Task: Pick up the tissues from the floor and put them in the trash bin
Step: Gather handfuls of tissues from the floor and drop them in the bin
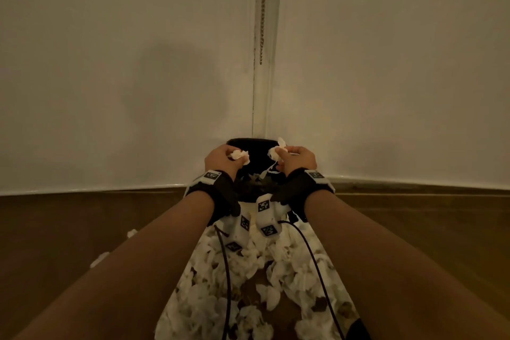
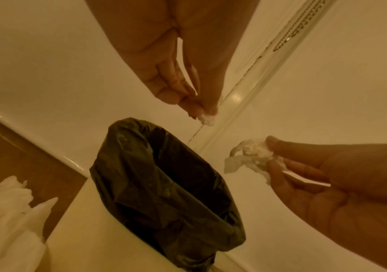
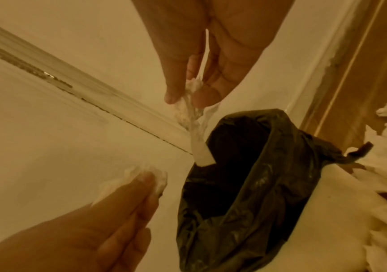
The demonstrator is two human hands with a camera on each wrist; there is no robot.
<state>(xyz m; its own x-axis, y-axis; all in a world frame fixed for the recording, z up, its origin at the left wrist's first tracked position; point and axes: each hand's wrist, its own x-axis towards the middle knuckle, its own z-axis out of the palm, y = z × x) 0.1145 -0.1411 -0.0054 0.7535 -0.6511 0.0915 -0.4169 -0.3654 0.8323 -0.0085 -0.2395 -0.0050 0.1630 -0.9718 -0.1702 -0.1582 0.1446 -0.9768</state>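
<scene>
Floor: brown, wood-toned, meeting white walls at a corner. Trash bin with a black liner stands on the floor in that corner — pale body visible in the left wrist view, liner folded over the rim. Heap of crumpled white tissues lies on the floor just before the bin. Two stray tissues lie apart — left of the heap.

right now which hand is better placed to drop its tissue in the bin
Right hand: a strand of its tissue already dangles into the black-lined bin. The left hand pinches its wad nearer the rim.
</scene>
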